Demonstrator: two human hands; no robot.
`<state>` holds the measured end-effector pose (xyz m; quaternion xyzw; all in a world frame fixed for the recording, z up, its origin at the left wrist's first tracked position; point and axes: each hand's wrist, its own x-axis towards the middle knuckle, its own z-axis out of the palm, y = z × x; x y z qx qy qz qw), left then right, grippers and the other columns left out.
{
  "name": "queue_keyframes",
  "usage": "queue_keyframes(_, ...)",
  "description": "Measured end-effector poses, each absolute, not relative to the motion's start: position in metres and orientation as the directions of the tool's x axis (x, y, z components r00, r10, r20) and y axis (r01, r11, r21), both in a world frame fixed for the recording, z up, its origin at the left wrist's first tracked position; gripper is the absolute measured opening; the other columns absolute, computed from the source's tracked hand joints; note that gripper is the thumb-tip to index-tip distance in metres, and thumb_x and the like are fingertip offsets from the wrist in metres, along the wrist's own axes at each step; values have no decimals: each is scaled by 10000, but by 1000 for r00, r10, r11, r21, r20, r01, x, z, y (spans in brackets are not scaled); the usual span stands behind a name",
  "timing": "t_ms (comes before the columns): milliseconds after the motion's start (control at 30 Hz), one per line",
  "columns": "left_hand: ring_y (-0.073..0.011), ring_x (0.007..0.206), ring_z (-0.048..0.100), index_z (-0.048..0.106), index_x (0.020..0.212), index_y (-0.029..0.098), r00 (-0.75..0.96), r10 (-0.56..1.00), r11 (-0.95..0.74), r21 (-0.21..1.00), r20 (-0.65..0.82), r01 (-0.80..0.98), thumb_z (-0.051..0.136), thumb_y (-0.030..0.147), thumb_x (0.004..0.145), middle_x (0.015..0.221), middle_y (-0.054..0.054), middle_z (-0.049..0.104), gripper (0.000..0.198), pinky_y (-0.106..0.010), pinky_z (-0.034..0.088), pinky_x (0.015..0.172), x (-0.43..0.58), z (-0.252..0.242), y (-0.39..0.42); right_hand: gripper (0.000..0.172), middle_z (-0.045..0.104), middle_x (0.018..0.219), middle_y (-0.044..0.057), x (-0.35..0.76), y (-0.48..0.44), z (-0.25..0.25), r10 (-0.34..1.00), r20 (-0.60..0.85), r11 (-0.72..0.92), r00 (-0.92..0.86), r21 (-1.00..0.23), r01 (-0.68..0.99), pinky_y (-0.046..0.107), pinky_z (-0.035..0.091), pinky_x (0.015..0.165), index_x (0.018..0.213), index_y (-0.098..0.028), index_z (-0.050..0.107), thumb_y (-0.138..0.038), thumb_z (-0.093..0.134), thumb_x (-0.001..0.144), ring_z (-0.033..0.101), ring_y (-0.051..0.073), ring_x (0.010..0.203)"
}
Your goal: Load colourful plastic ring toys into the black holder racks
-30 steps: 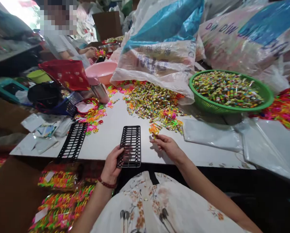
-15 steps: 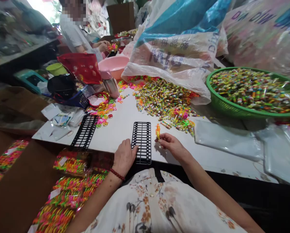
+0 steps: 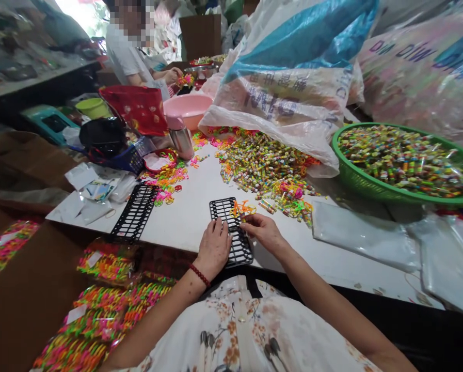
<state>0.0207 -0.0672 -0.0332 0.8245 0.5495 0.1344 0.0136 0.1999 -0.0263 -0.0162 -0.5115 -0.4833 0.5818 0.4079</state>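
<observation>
Tray [image 3: 221, 209] lengthwise away, far end leftward

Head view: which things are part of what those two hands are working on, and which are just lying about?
In hand: black grid tray under the left hand; orange plastic rings pinched by the right hand; coloured pile just beyond.
Lying about: second black tray, green basket, pink basin, metal flask, red bag, clear bags.

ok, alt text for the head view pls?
A person's left hand rests on a black grid tray on a white table; the right hand holds small orange pieces over it. Colourful small items lie piled beyond, beside a full green basket.
</observation>
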Motion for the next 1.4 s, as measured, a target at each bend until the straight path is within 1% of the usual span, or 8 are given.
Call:
queue_keyframes(233,-306,1237,445,544,1259,88,374,890,-434,232,262,871,463,212,943,1309,-192,514,349,-505,431,1059,17,-32,-73,339,614,650,-26,180,-7,-19,946,-231,-252,-227,-965,-69,282,452,571,772,-191,658,-412,826,577,515,123,567)
queue_keyframes(433,-292,1277,425,539,1277,114,438,847,-518,287,300,806,458,180,936,1316,-162,511,356,-501,423,1102,8,-40,-73,357,659,768,-10,149,29,-24,960,-153,-178,-234,-980,-90,299,516,684,832,-197,677,-370,820,555,578,145,681)
queue_keyframes(633,-282,1293,404,524,1313,106,424,842,-527,341,334,778,461,180,939,1379,-165,485,386,-496,429,1111,3,-48,-72,377,630,716,-25,132,67,-35,967,-119,-125,-224,-992,-10,285,489,646,825,-186,658,-424,784,561,539,128,628)
queue_keyframes(833,-288,1302,420,532,1311,107,420,840,-532,365,344,764,446,182,941,1373,-169,498,387,-505,438,1106,1,-51,-71,342,649,755,-17,131,75,-47,969,-21,13,-244,-990,138,288,484,689,822,-191,671,-419,772,588,558,148,702)
queue_keyframes(1033,-274,1348,427,536,1305,122,386,870,-492,483,308,724,429,193,950,1398,-164,500,377,-504,406,1141,-3,-54,-66,331,587,665,-37,136,56,-27,963,-126,-133,-237,-991,-12,280,457,573,819,-195,650,-388,776,582,497,118,558)
queue_keyframes(1167,-218,1388,404,533,1300,146,443,866,-491,569,234,660,402,163,945,1418,-134,501,379,-444,361,1180,-12,-50,-36,263,595,671,-26,148,35,-14,964,-132,-148,-232,-988,-54,286,472,613,748,-193,625,-353,780,606,530,133,611)
queue_keyframes(1300,-193,1369,427,483,1350,152,460,869,-463,626,182,628,461,166,924,1443,-113,492,427,-399,347,1178,-23,-44,2,355,608,688,-14,156,15,-12,956,-162,-182,-243,-981,-63,277,475,605,794,-184,642,-418,825,601,531,133,620)
queue_keyframes(1400,-209,1299,481,492,1335,141,303,920,-392,612,250,687,458,206,947,1376,-122,547,395,-398,379,1134,-30,-35,3,421,629,717,-6,154,2,-16,951,-199,-220,-237,-973,-66,278,496,609,848,-189,649,-451,846,583,544,137,632)
